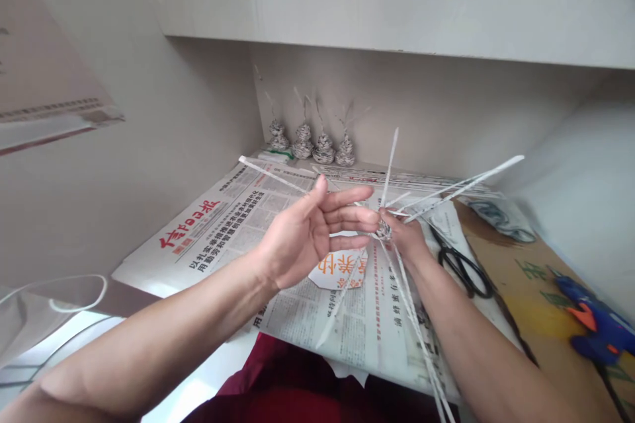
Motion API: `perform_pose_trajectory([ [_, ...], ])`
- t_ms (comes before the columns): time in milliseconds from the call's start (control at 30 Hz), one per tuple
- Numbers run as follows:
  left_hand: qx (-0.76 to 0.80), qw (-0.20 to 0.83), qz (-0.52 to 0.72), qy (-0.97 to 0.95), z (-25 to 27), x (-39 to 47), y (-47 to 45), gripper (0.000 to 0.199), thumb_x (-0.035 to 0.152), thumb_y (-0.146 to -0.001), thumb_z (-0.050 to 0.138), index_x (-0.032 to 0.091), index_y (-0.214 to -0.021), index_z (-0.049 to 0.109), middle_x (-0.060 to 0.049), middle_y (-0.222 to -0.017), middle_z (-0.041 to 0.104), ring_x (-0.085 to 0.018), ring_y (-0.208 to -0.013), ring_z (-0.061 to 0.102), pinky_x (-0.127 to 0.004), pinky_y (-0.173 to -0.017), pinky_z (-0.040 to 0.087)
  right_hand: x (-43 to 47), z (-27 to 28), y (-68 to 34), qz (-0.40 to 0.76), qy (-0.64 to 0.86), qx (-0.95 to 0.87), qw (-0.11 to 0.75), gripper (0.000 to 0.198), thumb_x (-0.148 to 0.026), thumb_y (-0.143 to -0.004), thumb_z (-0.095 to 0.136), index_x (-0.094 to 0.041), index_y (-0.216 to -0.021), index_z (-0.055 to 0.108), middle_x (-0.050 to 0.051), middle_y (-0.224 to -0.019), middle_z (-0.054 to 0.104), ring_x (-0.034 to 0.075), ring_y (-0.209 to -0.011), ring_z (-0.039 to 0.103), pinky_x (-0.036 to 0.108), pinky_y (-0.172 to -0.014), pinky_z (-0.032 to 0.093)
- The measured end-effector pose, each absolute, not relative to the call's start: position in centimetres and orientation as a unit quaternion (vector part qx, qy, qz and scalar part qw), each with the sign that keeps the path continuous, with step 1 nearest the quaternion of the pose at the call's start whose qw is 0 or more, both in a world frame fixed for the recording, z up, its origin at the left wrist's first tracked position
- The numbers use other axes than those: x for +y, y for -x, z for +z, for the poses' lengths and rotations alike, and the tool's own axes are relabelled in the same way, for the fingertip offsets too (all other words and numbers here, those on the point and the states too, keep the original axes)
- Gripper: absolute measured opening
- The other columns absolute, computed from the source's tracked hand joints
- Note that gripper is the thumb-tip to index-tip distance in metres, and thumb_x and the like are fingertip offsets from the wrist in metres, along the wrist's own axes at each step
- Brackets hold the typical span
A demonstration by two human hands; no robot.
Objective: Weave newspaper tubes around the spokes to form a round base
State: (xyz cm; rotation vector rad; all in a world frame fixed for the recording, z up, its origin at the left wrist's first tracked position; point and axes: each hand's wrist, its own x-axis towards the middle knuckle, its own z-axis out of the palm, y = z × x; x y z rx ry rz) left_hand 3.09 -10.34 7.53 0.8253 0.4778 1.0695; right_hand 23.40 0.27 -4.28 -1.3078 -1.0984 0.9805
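My right hand (409,234) is closed around the small woven centre (383,230) of a piece made from rolled newspaper strips. Long pale paper strips (464,185) fan out from it on several sides, some reaching down past the table's front edge. My left hand (317,228) is stretched out flat with its fingers spread, palm turned to the right. Its fingertips come close to the woven centre; whether they touch it I cannot tell. Below the left hand lies a white card with orange characters (342,277), partly covered by the fingers.
Newspaper sheets (223,225) cover the table. Four-like small gourd-shaped woven pieces, several in a row (325,147), stand by the back wall. Black scissors (466,271) lie right of my right hand, and a blue glue gun (592,317) rests on cardboard (526,277).
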Motion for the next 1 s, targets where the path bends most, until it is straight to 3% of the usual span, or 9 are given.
perform_pose_trajectory([
  [100,0.269,0.736,0.487,-0.385,5.3,-9.0,-1.9,0.035,0.037,-0.089,0.052,0.012,-0.109,0.065,-0.01,-0.093,0.069,-0.018,-0.09,0.064,-0.033,-0.085,0.052,1.0,-4.8,-23.6,0.438,0.531,-0.438,0.578,0.039,-0.045,-0.054,0.077,-0.015,-0.077,0.068,0.002,-0.068,0.069,0.02,-0.065,0.064,0.032,-0.064,0.049],
  [200,0.356,0.675,0.485,-0.426,3.5,-8.1,-0.7,0.023,0.028,-0.079,0.067,0.011,-0.093,0.068,-0.004,-0.07,0.065,-0.011,-0.066,0.063,-0.021,-0.063,0.053,1.5,-5.2,-23.8,0.436,0.538,-0.433,0.577,0.038,-0.047,-0.055,0.076,-0.016,-0.076,0.069,0.003,-0.067,0.069,0.022,-0.067,0.065,0.031,-0.061,0.049],
  [333,0.491,0.581,0.485,-0.431,1.9,-6.4,0.4,0.029,0.036,-0.066,0.077,0.013,-0.069,0.06,0.004,-0.049,0.053,-0.004,-0.037,0.041,-0.015,-0.034,0.027,1.7,-5.4,-24.0,0.423,0.556,-0.432,0.57,0.038,-0.048,-0.055,0.076,-0.017,-0.076,0.07,0.004,-0.068,0.069,0.023,-0.069,0.066,0.03,-0.058,0.049],
  [433,0.556,0.523,0.479,-0.434,0.8,-4.9,0.6,0.041,0.048,-0.067,0.072,0.017,-0.057,0.048,0.007,-0.038,0.039,-0.004,-0.03,0.026,-0.019,-0.032,0.014,1.6,-5.3,-23.8,0.43,0.544,-0.428,0.58,0.04,-0.047,-0.054,0.077,-0.016,-0.078,0.07,0.003,-0.069,0.069,0.021,-0.069,0.065,0.029,-0.057,0.048],
  [600,0.596,0.454,0.443,-0.492,-0.2,-2.3,-0.4,0.052,0.051,-0.079,0.056,0.018,-0.042,0.04,0.005,-0.033,0.029,-0.006,-0.032,0.025,-0.022,-0.036,0.017,1.2,-4.9,-23.5,0.462,0.515,-0.42,0.587,0.038,-0.043,-0.053,0.079,-0.015,-0.076,0.069,0.001,-0.065,0.067,0.018,-0.061,0.062,0.027,-0.056,0.046],
  [667,0.584,0.49,0.39,-0.517,-0.4,-1.3,-1.2,0.044,0.044,-0.081,0.056,0.015,-0.047,0.053,0.004,-0.037,0.037,-0.006,-0.035,0.029,-0.021,-0.036,0.021,1.1,-4.9,-23.5,0.477,0.506,-0.423,0.581,0.037,-0.043,-0.054,0.079,-0.015,-0.075,0.069,0.001,-0.062,0.066,0.017,-0.058,0.06,0.028,-0.055,0.046],
  [733,0.556,0.55,0.351,-0.515,-0.7,-0.3,-2.3,0.011,0.025,-0.07,0.069,0.015,-0.07,0.067,0.003,-0.048,0.05,-0.007,-0.04,0.041,-0.019,-0.04,0.032,1.2,-5.2,-23.5,0.481,0.498,-0.433,0.577,0.036,-0.044,-0.056,0.078,-0.015,-0.076,0.068,0.001,-0.062,0.065,0.017,-0.056,0.059,0.028,-0.054,0.046],
  [833,0.464,0.675,0.361,-0.446,-1.4,0.7,-3.7,0.029,0.008,-0.062,0.071,0.014,-0.091,0.067,-0.002,-0.072,0.065,-0.011,-0.059,0.058,-0.023,-0.057,0.05,1.1,-5.5,-23.3,0.461,0.495,-0.469,0.568,0.034,-0.044,-0.06,0.076,-0.016,-0.078,0.068,0.0,-0.062,0.065,0.015,-0.055,0.058,0.028,-0.055,0.046],
  [1000,0.357,0.763,0.375,-0.387,-1.9,1.9,-4.6,0.047,0.001,-0.058,0.069,0.012,-0.103,0.065,-0.01,-0.092,0.068,-0.017,-0.079,0.066,-0.026,-0.07,0.054,0.7,-5.4,-22.8,0.427,0.499,-0.501,0.564,0.031,-0.044,-0.065,0.072,-0.016,-0.076,0.066,0.001,-0.064,0.066,0.016,-0.056,0.059,0.028,-0.056,0.046],
])
